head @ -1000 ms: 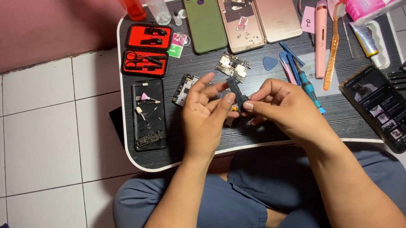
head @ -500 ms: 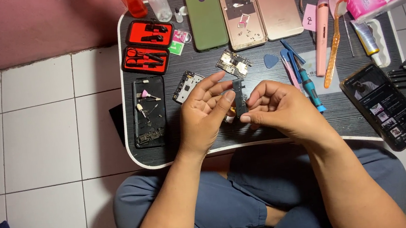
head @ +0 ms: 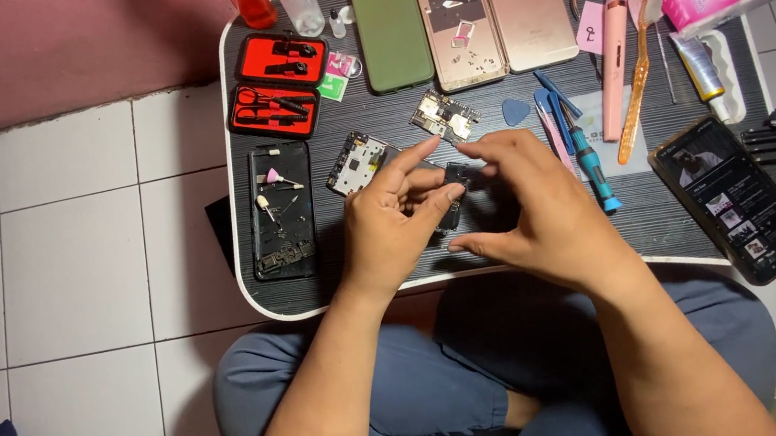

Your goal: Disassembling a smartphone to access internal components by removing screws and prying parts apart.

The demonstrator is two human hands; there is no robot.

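My left hand pinches a small dark phone part between thumb and fingers, just above the black lap table. My right hand hovers right of it, fingertips touching the part's upper end, palm arched over the table. Two loose circuit boards lie just beyond my hands. An opened black phone frame with small bits in it lies to the left.
At the back lie a green phone, an opened pink phone shell, a pink phone back and two red tool cases. A blue screwdriver, pink tools and a lit phone lie right. White floor tiles surround the table.
Both hands have lifted slightly and spread; my right hand has shifted from gripping the part to touching its top with its fingertips. My left hand still holds the part.
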